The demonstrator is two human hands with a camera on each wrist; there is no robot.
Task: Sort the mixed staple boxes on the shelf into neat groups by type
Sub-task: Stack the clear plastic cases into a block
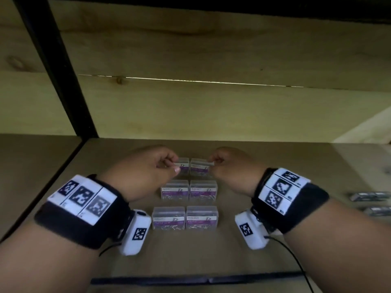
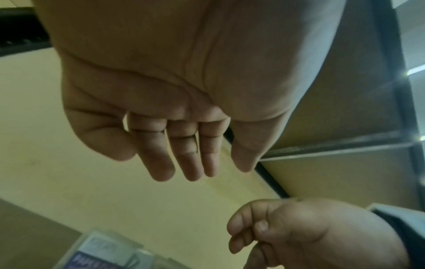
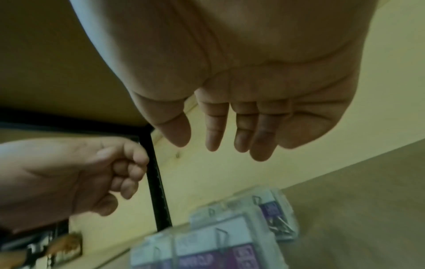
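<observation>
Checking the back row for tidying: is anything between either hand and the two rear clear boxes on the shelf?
Nothing visible. The left hand is beside the rear left box, the right hand beside the rear right box; the four nearer boxes lie back by the wrists, not between.

A flat tan shelf board (image 1: pixel 243 246) with a dark front edge carries six small clear plastic boxes with white-and-purple labels, set in three rows of two. The front pair (image 1: pixel 184 218) stands side by side and touching, the middle pair (image 1: pixel 189 189) just behind it, the back pair (image 1: pixel 193 166) farthest in. Well apart to the right lie two shiny silver packets (image 1: pixel 371 203), blurred.
</observation>
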